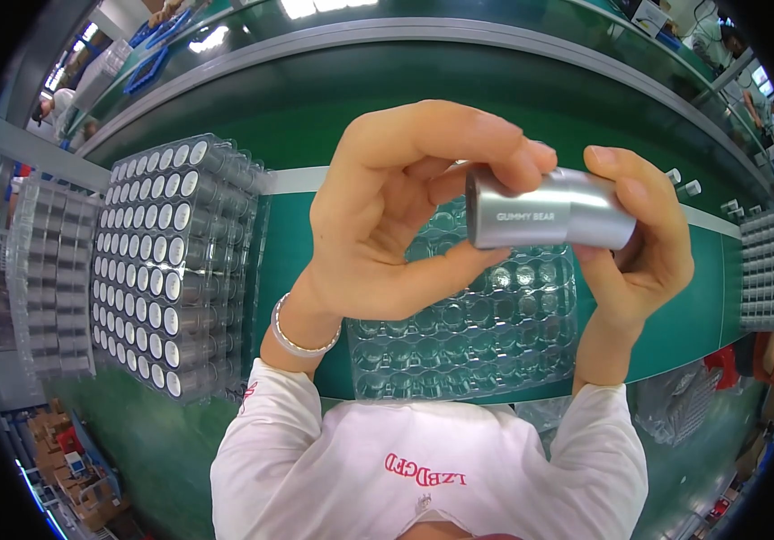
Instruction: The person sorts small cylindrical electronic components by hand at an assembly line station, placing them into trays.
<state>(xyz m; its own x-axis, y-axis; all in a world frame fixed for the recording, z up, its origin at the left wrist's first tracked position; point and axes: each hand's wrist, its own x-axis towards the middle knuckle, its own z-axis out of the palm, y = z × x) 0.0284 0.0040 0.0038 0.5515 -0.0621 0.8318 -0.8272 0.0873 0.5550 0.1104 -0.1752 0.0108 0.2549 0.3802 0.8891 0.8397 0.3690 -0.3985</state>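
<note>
A silver metal cylinder (pixel 523 232) made of two sections is held level in front of me, over the bench. A seam shows around its middle, and pale printing marks the left section. My left hand (pixel 405 202) grips its left end between thumb and fingers. At the other end, my right hand (pixel 646 229) pinches the cylinder with curled fingers. Below both hands, a clear plastic tray (pixel 459 360) with rows of round pockets lies on the green bench (pixel 301 216).
To the left stand stacked clear trays (pixel 175 283) of white-ended cylinders, with another tray stack (pixel 49 279) beyond. A few small cylinders (pixel 693 188) and a tray stack (pixel 765 270) are at the right. A rail-edged conveyor (pixel 459 29) runs along the back, with people farther off.
</note>
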